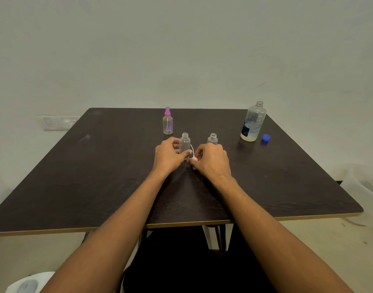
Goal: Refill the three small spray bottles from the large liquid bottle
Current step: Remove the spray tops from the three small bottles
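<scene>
Curled round the nearer open spray bottle, the left hand holds it upright. The right hand pinches a pink spray head just beside it. A second open bottle stands close behind the right knuckles, so a careless lift could topple it. The uncapped large bottle stands well apart, far right, and pouring into such narrow necks risks spills.
</scene>
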Motion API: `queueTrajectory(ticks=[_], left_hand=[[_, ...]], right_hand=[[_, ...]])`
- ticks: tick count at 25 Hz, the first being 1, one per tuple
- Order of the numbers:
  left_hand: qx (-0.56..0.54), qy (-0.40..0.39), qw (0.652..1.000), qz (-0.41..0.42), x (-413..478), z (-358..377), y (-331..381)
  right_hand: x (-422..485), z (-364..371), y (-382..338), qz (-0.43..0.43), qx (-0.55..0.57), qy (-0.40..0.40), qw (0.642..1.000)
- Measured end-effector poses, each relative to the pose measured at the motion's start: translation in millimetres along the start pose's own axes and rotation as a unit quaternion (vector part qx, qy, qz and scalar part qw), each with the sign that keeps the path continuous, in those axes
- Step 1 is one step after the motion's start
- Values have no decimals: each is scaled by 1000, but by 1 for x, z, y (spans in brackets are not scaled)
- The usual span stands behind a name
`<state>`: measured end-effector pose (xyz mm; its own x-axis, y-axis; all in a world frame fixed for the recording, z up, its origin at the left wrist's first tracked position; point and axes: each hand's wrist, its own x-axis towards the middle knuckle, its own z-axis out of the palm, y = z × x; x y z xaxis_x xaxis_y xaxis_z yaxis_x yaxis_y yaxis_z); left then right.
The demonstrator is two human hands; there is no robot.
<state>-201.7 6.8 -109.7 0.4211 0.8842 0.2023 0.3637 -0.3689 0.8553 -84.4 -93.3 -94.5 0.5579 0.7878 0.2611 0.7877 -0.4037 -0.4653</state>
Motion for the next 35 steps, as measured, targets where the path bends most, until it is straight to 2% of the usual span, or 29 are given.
queueTrajectory(ticks=[23,26,30,35], left_hand=[[22,-17,1000,-3,-5,-13,4],[40,4,999,4,-14,-27,2],[11,30,999,33,-38,-50,3],[-7,56,997,53,-46,-69,10]], right_hand=[[-2,-4,6,-14,3,22,1000],[-10,-20,11,-32,39,60,997],[-24,-51,9,-72,135,109,982],[-24,-74,-6,-101,163,113,975]])
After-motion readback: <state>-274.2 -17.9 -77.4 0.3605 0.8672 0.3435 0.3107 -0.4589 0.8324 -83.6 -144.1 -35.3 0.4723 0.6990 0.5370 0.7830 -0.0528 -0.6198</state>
